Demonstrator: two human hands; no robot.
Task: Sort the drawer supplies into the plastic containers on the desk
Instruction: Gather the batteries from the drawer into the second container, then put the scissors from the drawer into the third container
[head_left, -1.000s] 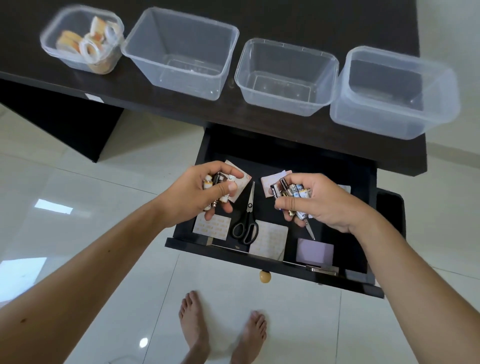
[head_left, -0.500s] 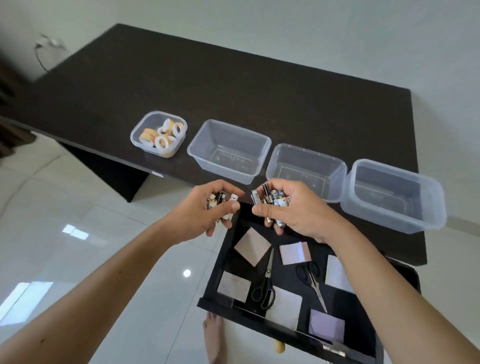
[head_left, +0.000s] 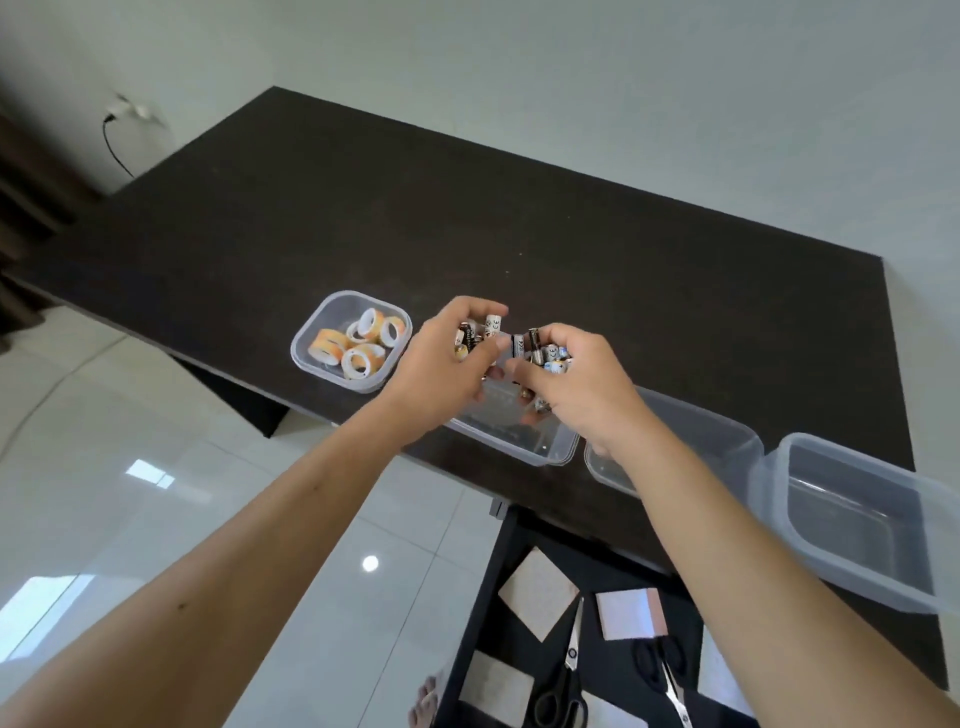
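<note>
Left hand (head_left: 441, 364) is curled round a bundle of batteries (head_left: 475, 335), held above the second tub (head_left: 540, 449) in the row on the dark worktop (head_left: 467, 223). Right hand (head_left: 576, 395) grips a second bundle of batteries (head_left: 545, 356), just beside the left hand and over the same tub. The two hands nearly touch at the thumbs.

Markings: a CE mark appears on one white battery in the left hand; other print on the cells is too small to read, and no brand can be confirmed.

First tub (head_left: 311, 364), at the left end, contains rolls of tape (head_left: 358, 343), orange and white. Third tub (head_left: 727, 431) is partly hidden behind the right forearm. Fourth tub (head_left: 779, 499) stands at the right end, close to the worktop edge.

Below the worktop the drawer (head_left: 498, 561) is open. It holds pads of paper (head_left: 537, 592), one pair of scissors (head_left: 569, 670) near the middle and another pair (head_left: 667, 670) to its right.
</note>
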